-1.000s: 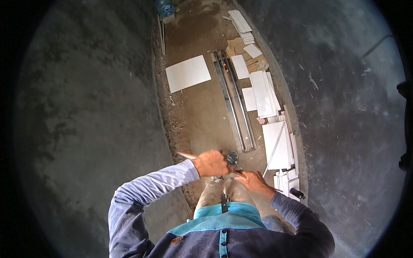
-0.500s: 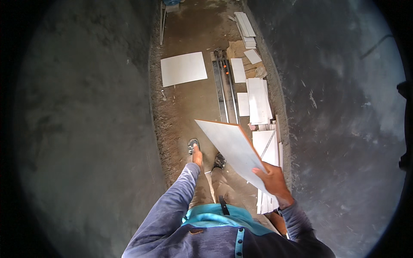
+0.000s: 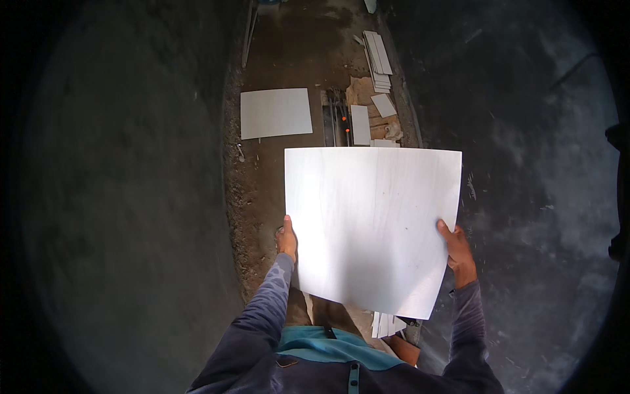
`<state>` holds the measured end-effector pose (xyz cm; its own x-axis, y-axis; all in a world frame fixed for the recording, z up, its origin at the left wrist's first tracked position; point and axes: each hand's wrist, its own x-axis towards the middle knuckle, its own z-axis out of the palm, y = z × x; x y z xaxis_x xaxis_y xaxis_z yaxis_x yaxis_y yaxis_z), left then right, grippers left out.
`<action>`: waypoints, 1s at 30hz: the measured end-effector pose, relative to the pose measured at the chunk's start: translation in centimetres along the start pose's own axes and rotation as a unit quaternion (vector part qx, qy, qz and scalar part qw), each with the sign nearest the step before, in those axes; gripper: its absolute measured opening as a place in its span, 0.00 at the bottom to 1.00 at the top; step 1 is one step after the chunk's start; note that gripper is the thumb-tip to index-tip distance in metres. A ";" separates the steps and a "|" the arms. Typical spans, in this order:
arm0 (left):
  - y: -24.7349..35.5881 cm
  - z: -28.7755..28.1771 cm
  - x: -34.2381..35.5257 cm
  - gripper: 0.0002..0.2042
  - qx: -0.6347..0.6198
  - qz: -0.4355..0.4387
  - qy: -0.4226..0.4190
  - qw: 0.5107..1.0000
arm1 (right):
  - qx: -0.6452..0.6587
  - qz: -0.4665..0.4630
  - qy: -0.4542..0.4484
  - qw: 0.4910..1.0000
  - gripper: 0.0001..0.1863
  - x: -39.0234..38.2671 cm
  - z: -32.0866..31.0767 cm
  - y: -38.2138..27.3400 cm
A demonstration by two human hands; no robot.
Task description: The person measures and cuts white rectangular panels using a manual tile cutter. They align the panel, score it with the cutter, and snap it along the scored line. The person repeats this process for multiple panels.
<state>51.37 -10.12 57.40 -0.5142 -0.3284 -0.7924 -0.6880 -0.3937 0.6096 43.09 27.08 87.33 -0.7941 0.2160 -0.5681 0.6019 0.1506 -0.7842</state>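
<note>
A large white tile (image 3: 374, 223) with faint grey veining is held up in front of my body, its broad face turned toward me. My left hand (image 3: 286, 239) grips its left edge, with the thumb on the near face. On the opposite edge, my right hand (image 3: 457, 248) is closed the same way. The fingers of both hands are partly hidden behind the tile. Beyond its far edge, the end of a tile cutter (image 3: 336, 118) with dark rails and orange knobs shows on the floor; the tile covers the rest.
Another large white tile (image 3: 275, 113) lies flat on the brown floor, ahead on the left. Cut tile strips (image 3: 377, 59) are stacked along the right wall (image 3: 525, 197), near torn cardboard (image 3: 361, 92). A dark plastered wall (image 3: 131, 197) rises on the left. More strips (image 3: 387, 324) lie by my legs.
My left hand has moved up from beside the tile and taken hold of its left edge. The tile has turned from a slant to face me, now spanning between both hands.
</note>
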 end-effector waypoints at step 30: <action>2.0 -10.6 8.9 0.36 0.290 -0.002 0.207 0.934 | -0.060 0.125 -0.105 0.985 0.28 22.8 9.5 25.8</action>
<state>50.87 -22.93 51.81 -0.3519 -0.6798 -0.6435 -0.9128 0.0970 0.3967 39.77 26.76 51.77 -0.6127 0.0578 -0.7882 0.7758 0.2344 -0.5858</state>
